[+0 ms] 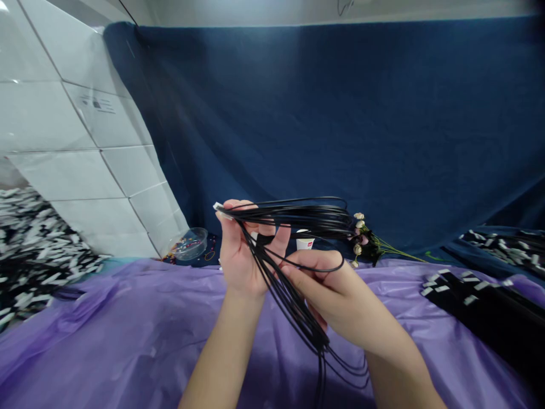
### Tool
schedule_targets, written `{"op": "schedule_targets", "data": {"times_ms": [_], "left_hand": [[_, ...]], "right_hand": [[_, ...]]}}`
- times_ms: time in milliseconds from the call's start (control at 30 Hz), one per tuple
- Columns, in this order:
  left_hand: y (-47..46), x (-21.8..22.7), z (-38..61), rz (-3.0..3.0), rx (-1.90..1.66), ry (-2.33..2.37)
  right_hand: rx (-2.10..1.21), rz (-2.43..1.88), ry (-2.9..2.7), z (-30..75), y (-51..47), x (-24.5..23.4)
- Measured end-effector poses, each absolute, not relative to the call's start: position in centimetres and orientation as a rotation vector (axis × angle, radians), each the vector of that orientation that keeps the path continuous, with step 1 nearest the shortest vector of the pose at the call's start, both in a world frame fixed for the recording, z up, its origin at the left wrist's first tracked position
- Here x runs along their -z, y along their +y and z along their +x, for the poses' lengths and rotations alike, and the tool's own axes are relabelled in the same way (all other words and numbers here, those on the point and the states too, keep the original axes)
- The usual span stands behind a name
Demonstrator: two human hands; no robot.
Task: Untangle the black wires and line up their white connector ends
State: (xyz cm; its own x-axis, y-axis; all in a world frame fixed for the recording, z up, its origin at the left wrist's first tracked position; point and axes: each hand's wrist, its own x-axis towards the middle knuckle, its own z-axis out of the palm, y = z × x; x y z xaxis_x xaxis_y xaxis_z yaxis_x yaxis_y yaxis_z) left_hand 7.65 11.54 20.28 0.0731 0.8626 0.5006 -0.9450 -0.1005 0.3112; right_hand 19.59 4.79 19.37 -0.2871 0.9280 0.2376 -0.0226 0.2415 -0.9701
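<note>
A bundle of thin black cords point(302, 216) hangs in loops in front of me, part stretching right and part drooping down. My left hand point(239, 258) is closed on it, thumb and fingers pinching a small white end piece point(218, 207) at the upper left. Another white and black bit shows among the left fingers. My right hand point(330, 281) pinches a cord at the middle of the bundle, below the upper loops. One loop of cord curves over the right fingers. The lower strands pass beside the right hand, partly covering its lower fingers.
Purple cloth point(162, 329) covers the table. A large pile of black cords with white ends point(46, 255) lies left; neat black bundles point(481, 307) lie right. Behind are a clear bowl of beads point(191, 244), a paper cup point(305, 243), artificial flowers point(360, 238) and a blue curtain point(340, 113).
</note>
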Motion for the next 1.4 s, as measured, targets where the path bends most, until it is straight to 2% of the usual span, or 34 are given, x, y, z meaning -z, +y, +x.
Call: {"op": "schedule_targets", "data": {"times_ms": [133,400,733,933,1133,1400], "left_hand": [[11.2,-20.5,7.6,0.610,-1.405,-0.319],[10.7,-21.4,7.5,0.496,-1.476,-0.230],[10.2,-22.5,7.3,0.123,-1.337,-0.194],[10.7,-21.5,7.2,0.341,-1.372,-0.112],[10.5,-21.6,7.4,0.508,-1.575,-0.153],[10.7,-21.2,7.3,0.803,-1.452,-0.294]], "right_hand": [[-1.217,-0.832,-1.551,19.5,4.8,-19.7],[-1.317,-0.781,-1.529,18.9,5.2,-19.0],[-1.324,-0.710,-1.379,17.6,5.2,-18.9],[-1.211,-0.697,-1.378,17.8,4.8,-18.8],[-1.185,-0.817,-1.404,17.5,5.1,-19.0],[-1.029,-0.750,-1.300,17.3,5.9,-18.7]]}}
